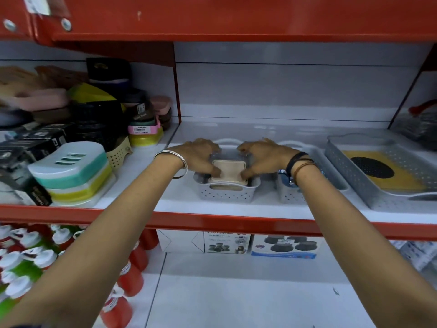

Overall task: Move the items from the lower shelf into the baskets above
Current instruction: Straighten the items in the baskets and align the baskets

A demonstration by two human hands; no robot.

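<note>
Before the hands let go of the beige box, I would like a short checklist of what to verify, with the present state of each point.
1. The beige square lidded box sits inside the small grey perforated plastic basket: ok.
2. Box level, not tilted: ok, the lid looks flat.
3. Left hand and right hand both touching the box: ok, fingertips on its two sides.
4. Basket fully on the white shelf board: ok, it stands back from the red edge.
5. Box seated to the basket floor: cannot tell, walls hide it.
6. Boxes remaining on the lower shelf: ok, the printed cardboard boxes show below.
</note>
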